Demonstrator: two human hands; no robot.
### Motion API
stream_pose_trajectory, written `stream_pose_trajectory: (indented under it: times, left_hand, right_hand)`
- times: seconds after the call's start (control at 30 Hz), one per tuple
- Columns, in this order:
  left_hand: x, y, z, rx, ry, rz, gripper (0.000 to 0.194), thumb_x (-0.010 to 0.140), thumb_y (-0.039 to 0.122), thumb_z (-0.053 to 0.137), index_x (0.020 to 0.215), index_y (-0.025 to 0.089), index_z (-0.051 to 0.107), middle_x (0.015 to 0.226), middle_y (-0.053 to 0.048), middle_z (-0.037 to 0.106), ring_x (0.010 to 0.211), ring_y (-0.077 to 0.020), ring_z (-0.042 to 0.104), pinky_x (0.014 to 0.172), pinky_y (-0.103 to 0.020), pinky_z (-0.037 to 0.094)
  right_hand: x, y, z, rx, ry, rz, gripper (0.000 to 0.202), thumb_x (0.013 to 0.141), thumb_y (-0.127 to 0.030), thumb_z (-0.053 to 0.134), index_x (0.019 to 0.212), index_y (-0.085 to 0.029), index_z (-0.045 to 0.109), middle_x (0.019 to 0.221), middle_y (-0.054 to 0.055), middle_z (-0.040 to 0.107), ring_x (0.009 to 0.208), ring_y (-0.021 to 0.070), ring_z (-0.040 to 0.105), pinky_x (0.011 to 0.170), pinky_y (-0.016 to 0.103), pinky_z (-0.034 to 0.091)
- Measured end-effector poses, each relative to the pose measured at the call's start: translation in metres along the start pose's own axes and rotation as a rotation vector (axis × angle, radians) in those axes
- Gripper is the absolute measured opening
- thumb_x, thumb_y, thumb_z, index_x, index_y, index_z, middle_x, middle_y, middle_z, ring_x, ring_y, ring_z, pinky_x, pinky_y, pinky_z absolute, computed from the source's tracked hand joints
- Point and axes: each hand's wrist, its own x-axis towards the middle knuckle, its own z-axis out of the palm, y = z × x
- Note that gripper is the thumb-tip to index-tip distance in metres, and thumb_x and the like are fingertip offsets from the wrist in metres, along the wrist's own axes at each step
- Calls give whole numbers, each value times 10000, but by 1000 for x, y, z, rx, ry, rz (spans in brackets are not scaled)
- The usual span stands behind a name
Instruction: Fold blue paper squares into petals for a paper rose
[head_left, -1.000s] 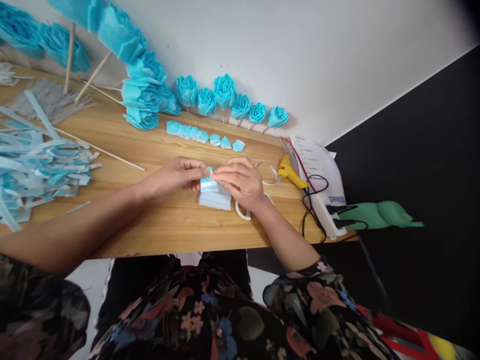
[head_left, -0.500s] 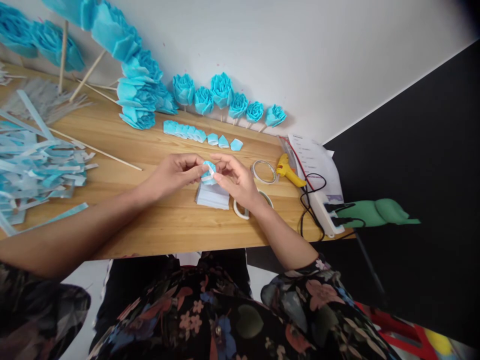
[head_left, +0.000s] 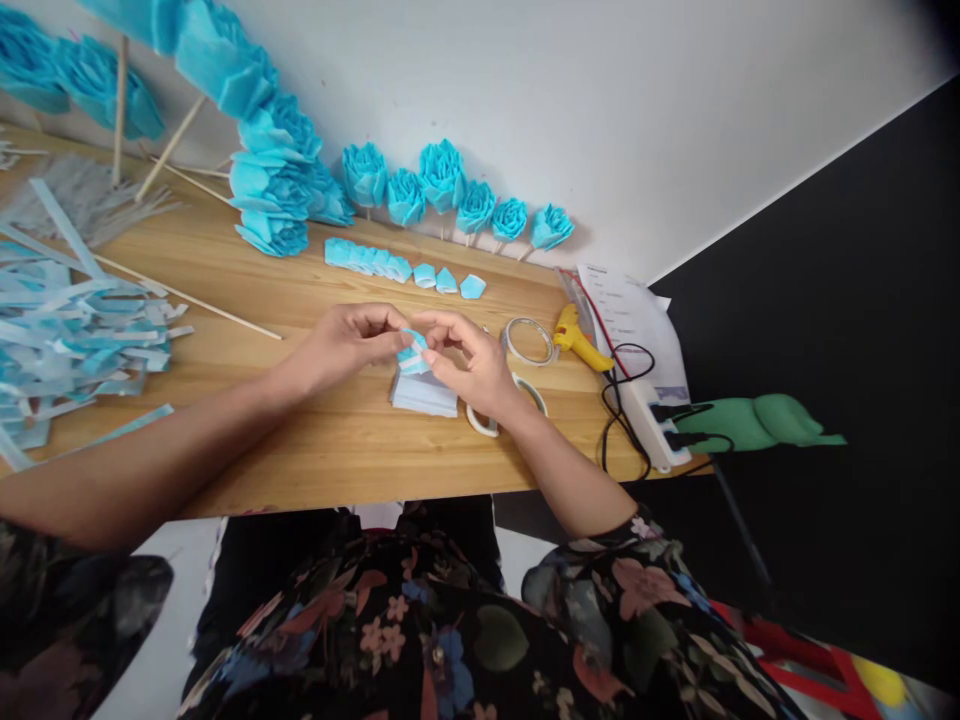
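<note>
Between my two hands is a small blue-and-white folded strip (head_left: 412, 358), held up over the table. My left hand (head_left: 352, 340) pinches its upper left side between thumb and fingers. From the other side, the thumb and fingers of my right hand (head_left: 471, 362) close on its right edge. Just below it a stack of pale paper pieces (head_left: 424, 394) lies on the wood. Beyond my hands runs a row of folded blue petals (head_left: 367, 260), with a few single ones at its right end.
Blue paper roses (head_left: 442, 175) on sticks lean along the wall. A heap of cut strips (head_left: 82, 330) lies at left. Tape rolls (head_left: 529, 341), a yellow glue gun (head_left: 581, 340), a power strip (head_left: 654, 425) with black cables and printed sheets (head_left: 637, 320) are at right.
The folded strip has turned in my fingers and shows more of its white banded face. Both hands have shifted only slightly; the view has moved a little.
</note>
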Motion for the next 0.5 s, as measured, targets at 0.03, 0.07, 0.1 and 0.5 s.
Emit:
stream_pose_trajectory:
  times: [0.03,0.07,0.1,0.5]
  left_hand:
    - [0,0,-1,-3,4,-7,250,776,411,716,770,168,659,681,5,631,611,-106,535,607,-234,441]
    - [1,-1,-1,-6,11,-14,245,778,409,710,772,170,657,660,11,614,593,-103,522,597,-232,435]
    - [1,-1,-2,-10,19,-18,245,778,410,706,773,172,653,643,16,599,579,-101,513,587,-230,430]
    - [1,1,-3,-6,0,-26,320,812,482,692,760,170,642,614,13,571,577,-106,506,565,-224,409]
  right_hand:
    - [0,1,-1,13,-7,8,348,894,-214,568,1237,-219,627,873,-17,659,804,100,614,801,269,514]
    - [0,2,-1,28,-15,23,353,906,-216,552,1252,-221,621,897,-9,671,822,104,624,804,271,519]
    - [0,3,-2,44,-25,41,358,921,-229,539,1272,-226,612,928,-1,683,843,108,633,809,274,523]
    - [-2,13,-2,126,-46,106,410,942,-358,592,1335,-243,595,970,6,703,858,115,647,790,271,538]
